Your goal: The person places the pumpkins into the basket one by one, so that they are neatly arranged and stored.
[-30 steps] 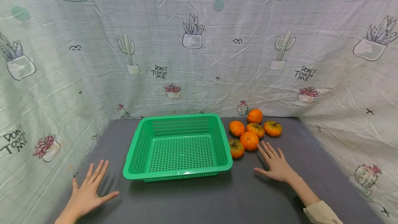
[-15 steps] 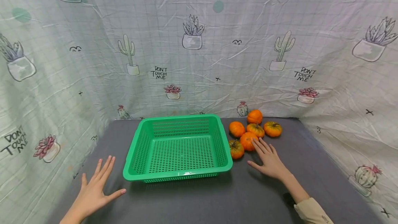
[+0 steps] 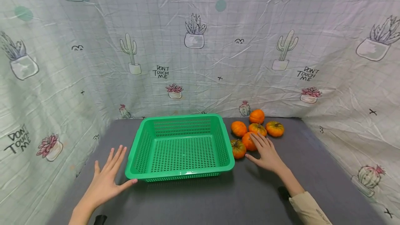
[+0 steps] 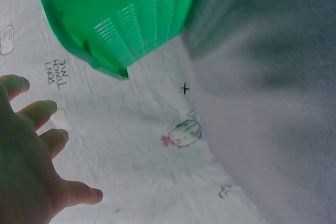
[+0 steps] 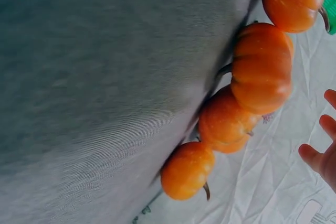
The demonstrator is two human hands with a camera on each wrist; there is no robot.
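A green plastic basket (image 3: 181,175) stands on the dark table with nothing in it. Left of its front corner, my left hand (image 3: 104,183) hovers with fingers spread, the thumb near the rim; the left wrist view shows this hand (image 4: 31,156) apart from the basket (image 4: 152,19). My right hand (image 3: 267,155) reaches over the nearest orange pumpkin (image 3: 248,141), its fingers extended and partly covering it; contact cannot be told. A greenish-orange pumpkin (image 3: 238,149) sits beside the basket's right wall. In the right wrist view, the fingers (image 5: 311,157) stand apart from the row of pumpkins (image 5: 262,69).
Behind the nearest pumpkins lie several more: one orange (image 3: 239,128), one at the back (image 3: 257,116), one mottled (image 3: 275,128). A printed cloth (image 3: 200,61) hangs around the back and sides of the grey table (image 3: 193,200).
My left hand has moved right and forward toward the basket. The right hand has shifted left and forward, over the near orange pumpkin. Basket and pumpkins stay in place.
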